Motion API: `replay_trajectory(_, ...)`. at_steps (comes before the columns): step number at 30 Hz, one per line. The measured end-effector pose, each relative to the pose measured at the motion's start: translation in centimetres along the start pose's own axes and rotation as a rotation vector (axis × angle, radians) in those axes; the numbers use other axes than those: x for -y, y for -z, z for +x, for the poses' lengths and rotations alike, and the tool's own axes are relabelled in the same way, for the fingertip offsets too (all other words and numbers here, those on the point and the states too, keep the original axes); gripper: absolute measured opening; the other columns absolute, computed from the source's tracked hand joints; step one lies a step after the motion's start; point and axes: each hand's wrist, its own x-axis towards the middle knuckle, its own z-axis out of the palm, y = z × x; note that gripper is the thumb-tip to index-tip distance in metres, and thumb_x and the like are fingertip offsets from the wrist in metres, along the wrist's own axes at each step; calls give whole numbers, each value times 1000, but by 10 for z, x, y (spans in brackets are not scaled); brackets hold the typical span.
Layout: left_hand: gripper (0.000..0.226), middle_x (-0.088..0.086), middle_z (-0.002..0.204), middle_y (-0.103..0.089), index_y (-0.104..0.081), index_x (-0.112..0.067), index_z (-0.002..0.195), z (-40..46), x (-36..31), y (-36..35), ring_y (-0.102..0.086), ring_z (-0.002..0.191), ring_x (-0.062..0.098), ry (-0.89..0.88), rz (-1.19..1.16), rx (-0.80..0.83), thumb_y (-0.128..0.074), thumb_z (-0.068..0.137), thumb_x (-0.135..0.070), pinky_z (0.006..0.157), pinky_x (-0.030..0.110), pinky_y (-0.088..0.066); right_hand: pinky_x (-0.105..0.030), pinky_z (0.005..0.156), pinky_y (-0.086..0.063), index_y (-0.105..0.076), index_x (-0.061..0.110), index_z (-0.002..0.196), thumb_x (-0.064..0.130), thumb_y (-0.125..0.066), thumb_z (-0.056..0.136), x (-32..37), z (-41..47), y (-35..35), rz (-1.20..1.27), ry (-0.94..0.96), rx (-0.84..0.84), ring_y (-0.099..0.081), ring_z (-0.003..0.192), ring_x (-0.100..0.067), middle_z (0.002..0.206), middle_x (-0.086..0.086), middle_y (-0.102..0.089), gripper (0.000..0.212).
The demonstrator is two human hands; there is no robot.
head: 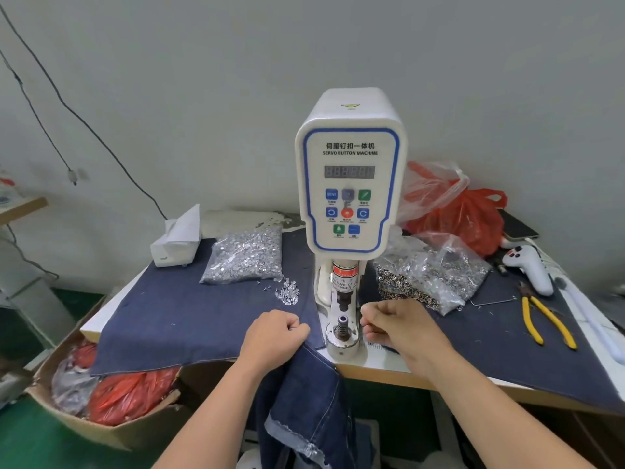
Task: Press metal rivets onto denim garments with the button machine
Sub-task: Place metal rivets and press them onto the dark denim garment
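The white servo button machine (pixel 350 184) stands mid-table, its lower die post (pixel 342 324) bare. A dark denim garment (pixel 311 397) hangs over the table's front edge below the die. My left hand (pixel 274 336) grips the garment's top edge just left of the die. My right hand (pixel 397 324) sits just right of the die with fingers curled; whether it pinches a rivet I cannot tell. A small loose heap of rivet pins (pixel 287 291) lies left of the machine.
A clear bag of silver pins (pixel 245 255) and a tissue box (pixel 176 245) lie back left. A bag of rivet caps (pixel 429 272), red plastic bags (pixel 463 214), a white controller (pixel 531 269) and yellow pliers (pixel 544 323) lie right. A cardboard box (pixel 101 401) sits on the floor, left.
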Motion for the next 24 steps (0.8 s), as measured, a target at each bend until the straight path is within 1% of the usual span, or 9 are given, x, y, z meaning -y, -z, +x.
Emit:
replay_trajectory(2, 29, -4, 52, -31, -35, -22, 54, 0, 1, 0, -27, 55, 15, 0, 4, 4, -49, 75, -36, 56, 33, -30, -22, 64, -59, -75, -5, 86, 6, -67, 97, -1, -1, -6, 85, -71, 61, -62, 63, -13, 73, -11, -68, 17)
replay_trajectory(5, 29, -4, 52, -31, -35, -23, 54, 1, 1, -1, -27, 55, 15, -2, 1, 7, -49, 75, -36, 55, 32, -30, -22, 55, -57, -72, -8, 91, 1, -70, 94, 1, -1, -15, 247, -176, 80, -66, 59, -14, 72, -13, -69, 10)
replay_trajectory(8, 27, -4, 52, -30, -36, -23, 54, 0, 1, 0, -27, 56, 16, 1, -5, 6, -49, 74, -37, 56, 32, -29, -22, 48, -56, -71, -10, 90, -4, -72, 90, 4, 0, -22, 398, -278, 66, -68, 54, -15, 70, -16, -71, 6)
replay_trajectory(11, 29, -4, 53, -31, -35, -22, 55, -1, 1, 0, -27, 56, 16, 5, -1, 9, -50, 76, -36, 55, 32, -29, -23, 45, -56, -71, -10, 87, -4, -72, 89, 4, 0, -22, 512, -356, 71, -69, 54, -17, 71, -18, -71, 6)
replay_trajectory(14, 34, -4, 54, -30, -28, -19, 57, 0, 2, -1, -26, 57, 15, 6, -13, 5, -52, 78, -33, 55, 32, -28, -23, 45, -56, -70, -10, 90, -4, -72, 88, 4, 0, -21, 573, -405, 93, -69, 55, -18, 73, -17, -70, 6)
replay_trajectory(19, 32, -5, 52, -31, -33, -22, 54, -1, 1, 1, -28, 55, 15, 7, -25, 20, -50, 77, -36, 54, 30, -28, -22, 46, -56, -68, -7, 91, -2, -67, 92, 5, 0, -24, 632, -435, 112, -67, 55, -17, 76, -17, -68, 5)
replay_trajectory(21, 31, -4, 52, -30, -30, -20, 56, -2, 0, 2, -27, 56, 15, 6, -36, 24, -47, 73, -38, 54, 31, -28, -22, 46, -56, -68, -8, 89, -2, -67, 92, 5, 0, -24, 645, -435, 113, -67, 55, -17, 76, -17, -68, 7)
replay_trajectory(24, 32, -4, 53, -30, -27, -19, 58, -3, 0, 2, -25, 58, 15, 2, -52, 22, -48, 74, -37, 56, 33, -27, -22, 49, -56, -71, -9, 87, -2, -67, 87, 4, -2, -22, 657, -428, 163, -66, 58, -17, 80, -17, -70, 8)
